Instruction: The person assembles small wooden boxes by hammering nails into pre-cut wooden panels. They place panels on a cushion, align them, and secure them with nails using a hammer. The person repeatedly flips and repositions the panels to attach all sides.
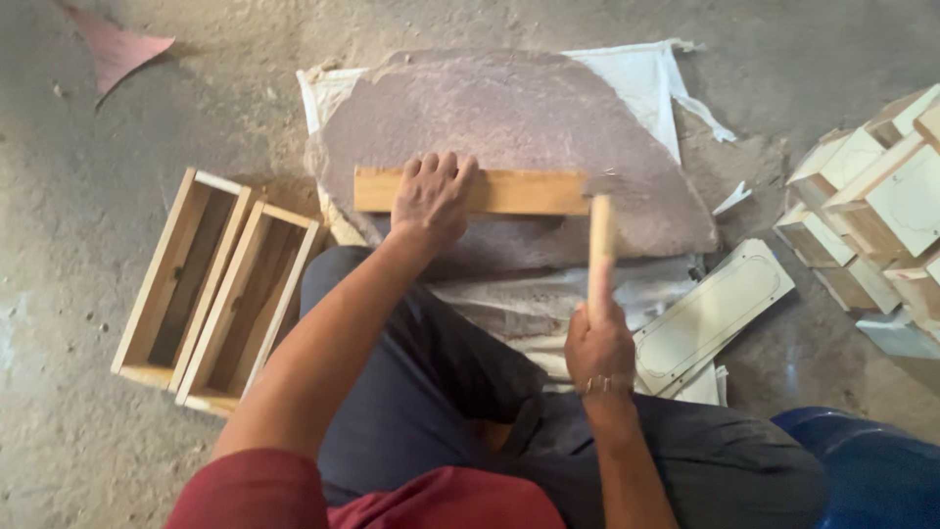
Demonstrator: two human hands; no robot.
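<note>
Reaching forward from a red sleeve, forearm stretched over the dark trousers, left hand (432, 196) lying palm down on the wooden frame (472, 191), fingers spread and curled over its far edge, pressing rather than clenching. Resting on edge across the flat reddish stone slab (519, 118), long side running left to right, just ahead of the knees. Gripping the pale handle of a hammer (600, 245), right hand (598, 348) closed tight around the lower end, a bracelet at the wrist, elbow tucked back toward the body. Hammer standing nearly upright in view, its grey head meeting the right end of the wooden frame.

Lying under the slab, a white sack (646, 83), corners showing at the upper left and right, crumpled folds spilling toward the lap. Sitting on the concrete floor (78, 196) at the left, two open wooden boxes (217, 289), side by side and touching, tilted slightly. Lying right of the right hand, flat white panels (713, 313) with rounded outlines. Piling at the far right, a stack of small pale boxes (871, 206). Showing at the lower right, a blue plastic object (871, 470); at the upper left, a pinkish scrap (117, 49).
</note>
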